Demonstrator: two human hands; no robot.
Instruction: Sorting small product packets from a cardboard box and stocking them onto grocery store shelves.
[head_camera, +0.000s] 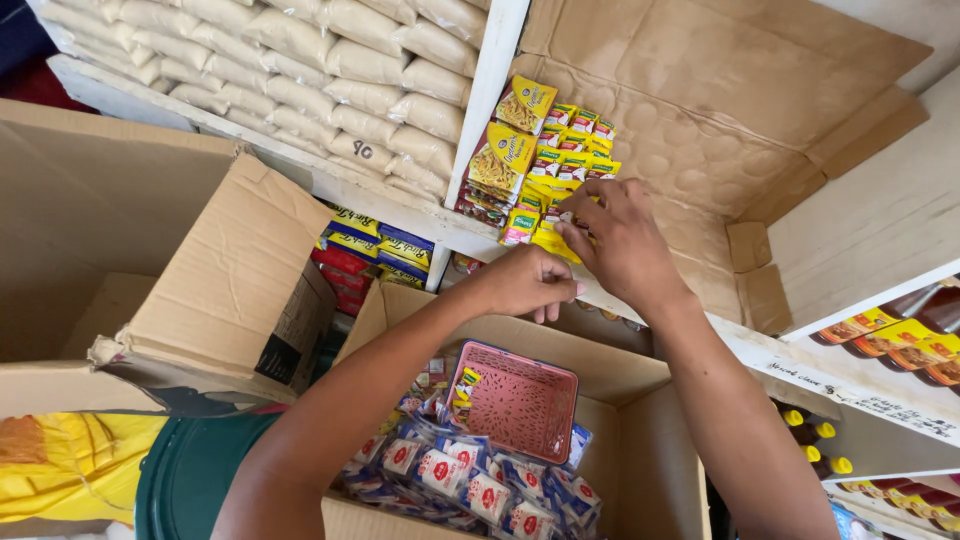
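Note:
My right hand (618, 238) reaches onto a white shelf (420, 212) and its fingers press on small yellow sachets (548, 240) stacked there. My left hand (527, 281) is just below it, fingers curled against the same yellow sachets at the shelf's edge. Behind them stand rows of small green, red and yellow packets (572, 150) and yellow noodle packs (500, 160). Below my arms sits an open cardboard box (640, 440) holding a pink plastic basket (520, 400) and several clear packs with red and white labels (470, 485).
Stacked pale sacks (300, 70) fill the shelf compartment on the left. Brown cardboard (720, 110) lines the compartment on the right. A large open carton (150, 270) stands at left above a green drum (190, 470). Bottles with yellow caps (815, 440) sit on lower right shelves.

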